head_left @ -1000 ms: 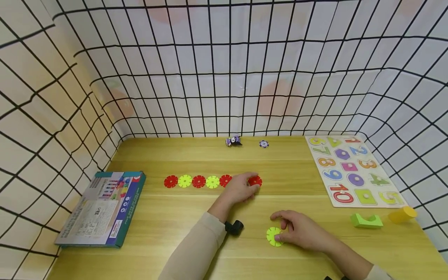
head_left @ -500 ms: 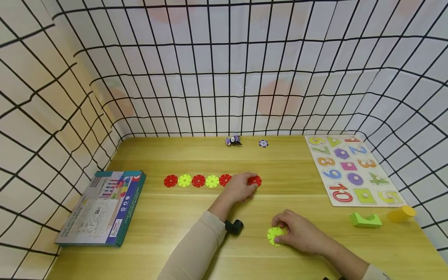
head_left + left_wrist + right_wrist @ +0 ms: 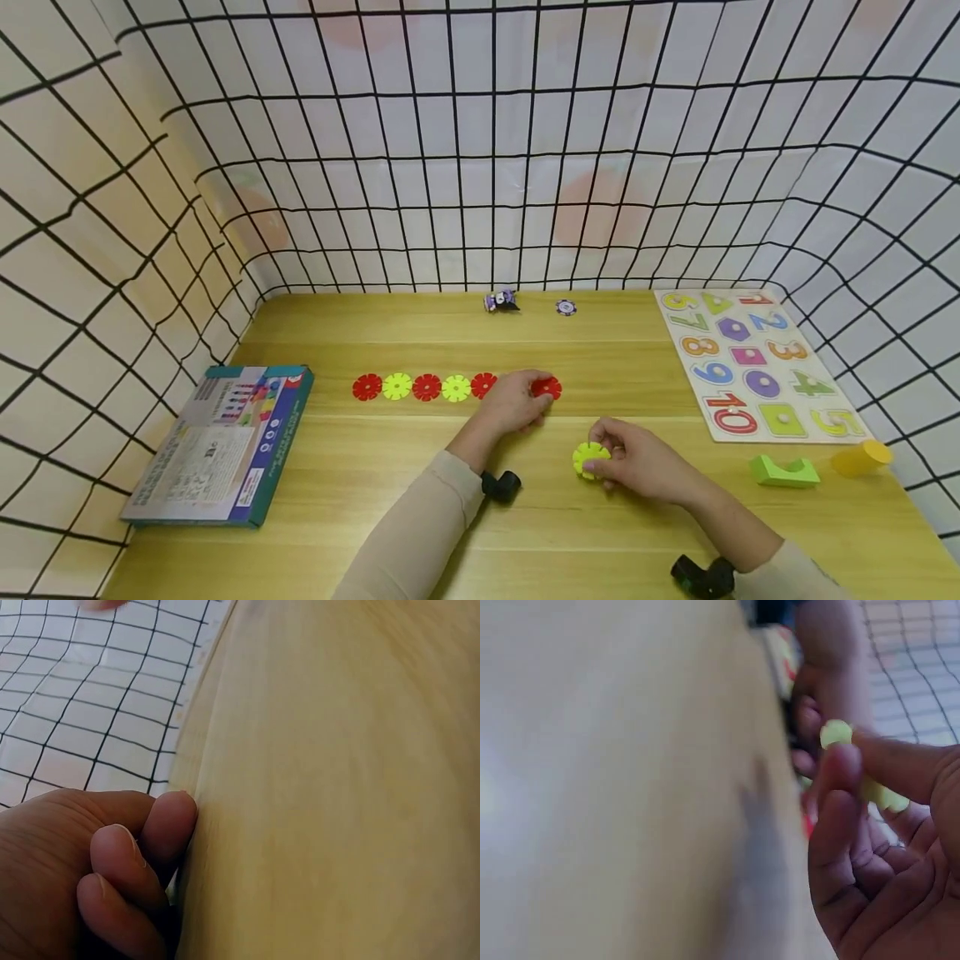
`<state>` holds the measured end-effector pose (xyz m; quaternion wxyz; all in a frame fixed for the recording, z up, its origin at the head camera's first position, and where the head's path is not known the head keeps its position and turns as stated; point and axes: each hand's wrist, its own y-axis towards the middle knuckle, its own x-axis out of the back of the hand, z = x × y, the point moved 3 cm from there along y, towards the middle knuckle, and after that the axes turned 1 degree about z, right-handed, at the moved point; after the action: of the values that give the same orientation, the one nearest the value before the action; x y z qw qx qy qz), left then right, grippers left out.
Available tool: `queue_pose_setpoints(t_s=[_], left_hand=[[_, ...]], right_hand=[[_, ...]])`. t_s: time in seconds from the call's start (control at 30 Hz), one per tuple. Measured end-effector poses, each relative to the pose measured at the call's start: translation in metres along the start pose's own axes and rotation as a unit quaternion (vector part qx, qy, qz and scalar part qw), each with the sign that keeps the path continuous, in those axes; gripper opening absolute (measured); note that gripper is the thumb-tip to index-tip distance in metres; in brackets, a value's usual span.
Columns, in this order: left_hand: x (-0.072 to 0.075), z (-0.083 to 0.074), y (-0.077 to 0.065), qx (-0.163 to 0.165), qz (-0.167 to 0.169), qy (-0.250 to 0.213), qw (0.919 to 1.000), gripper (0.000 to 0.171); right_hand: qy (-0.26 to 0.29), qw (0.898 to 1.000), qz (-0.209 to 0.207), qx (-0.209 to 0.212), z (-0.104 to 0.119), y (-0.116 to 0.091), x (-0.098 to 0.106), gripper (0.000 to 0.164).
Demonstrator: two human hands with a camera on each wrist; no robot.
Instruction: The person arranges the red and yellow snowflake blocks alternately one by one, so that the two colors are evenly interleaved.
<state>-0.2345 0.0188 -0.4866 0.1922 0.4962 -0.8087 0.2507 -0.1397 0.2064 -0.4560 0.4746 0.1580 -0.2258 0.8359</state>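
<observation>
My left hand (image 3: 513, 404) rests on the table at the right end of a row of flat notched building discs. Its thumb and index finger sit around the left edge of a red disc (image 3: 552, 388), which the hand partly covers. To its left lie another red disc (image 3: 482, 384), a yellow-green disc (image 3: 456, 388) and several more in alternating colours. My right hand (image 3: 645, 462) pinches a yellow-green disc (image 3: 589, 460) between thumb and fingers, to the lower right of the row. In the right wrist view this disc (image 3: 887, 796) shows edge-on behind the fingertips.
A boxed set (image 3: 217, 450) lies at the left. On the right are a number puzzle board (image 3: 697, 400), a green arch block (image 3: 784, 472) and a yellow cylinder (image 3: 862, 458). A small purple figure (image 3: 501, 302) and a chip (image 3: 566, 307) lie near the grid-patterned backdrop (image 3: 480, 208).
My right hand has closed its fingers on the yellow-green disc and brought it up from the table, away from me toward the row. My left hand has stayed in place.
</observation>
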Motion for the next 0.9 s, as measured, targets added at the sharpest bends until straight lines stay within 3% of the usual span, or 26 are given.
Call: queue_pose_setpoints(t_s=[0.17,0.43,0.6,0.9], left_hand=[[-0.001,0.001,0.002,0.001,0.000,0.000,1.0000,0.040],[0.000,0.001,0.002,-0.003,0.003,-0.008,1.0000,0.040],[0.000,-0.001,0.002,0.000,0.006,-0.014,0.9999,0.038],[0.000,0.000,0.002,0.004,0.003,-0.011,0.9999,0.038]], right_hand=[[0.002,0.998,-0.065,-0.022,0.005,0.022,0.020,0.028],[-0.064,0.988,-0.127,-0.054,0.000,0.062,0.036,0.031],[-0.077,0.986,-0.128,-0.074,-0.008,0.077,0.039,0.030],[-0.126,0.983,-0.081,-0.106,-0.010,0.094,0.043,0.025]])
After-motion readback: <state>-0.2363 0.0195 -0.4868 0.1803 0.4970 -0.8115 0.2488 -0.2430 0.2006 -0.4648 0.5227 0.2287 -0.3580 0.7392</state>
